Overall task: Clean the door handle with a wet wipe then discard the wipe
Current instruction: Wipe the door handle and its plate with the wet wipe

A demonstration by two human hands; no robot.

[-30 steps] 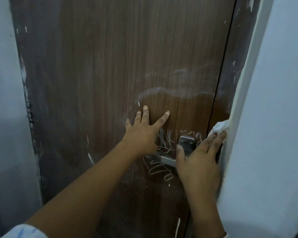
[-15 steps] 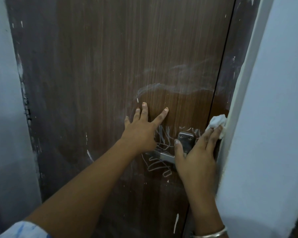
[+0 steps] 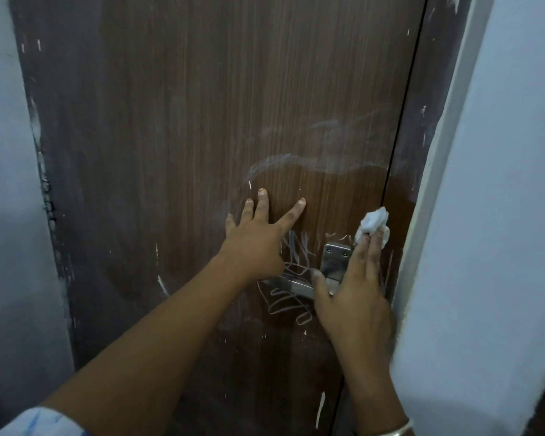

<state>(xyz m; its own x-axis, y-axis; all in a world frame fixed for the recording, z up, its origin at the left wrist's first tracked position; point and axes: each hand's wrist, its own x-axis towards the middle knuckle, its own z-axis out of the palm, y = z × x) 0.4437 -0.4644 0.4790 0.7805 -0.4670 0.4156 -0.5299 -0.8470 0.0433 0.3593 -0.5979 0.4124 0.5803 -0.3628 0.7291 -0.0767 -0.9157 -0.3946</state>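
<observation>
The door handle (image 3: 291, 286) is a steel lever on a rectangular steel plate (image 3: 335, 259), fixed low on the latch side of the brown door (image 3: 186, 136). The lever runs out to the left of the plate and is partly covered by the thumb of the right hand (image 3: 356, 297). That hand lies over the plate with its fingers stretched upward, and the fingertips pinch a crumpled white wet wipe (image 3: 373, 223) against the door just above and to the right of the plate, near the door's edge. So the right hand is grasping the wipe, but the wipe is off the metal. The left hand (image 3: 258, 240) is released, palm flat on the door up and to the left of the handle with fingers spread, apparently bracing the door.

To do this step well, the wipe probably needs to come down onto the plate and then travel along the full lever, wrapping around it so the underside and the tip get wiped too. Folding to a fresh face would help if the wipe looks soiled. Keeping the left palm pressed should stop the door swinging under the rubbing.

Pale scribbles (image 3: 291, 278) cover the wood around the handle, with smeared streaks higher up; none of it forms readable letters. No brand or label shows on the handle or wipe.
</observation>
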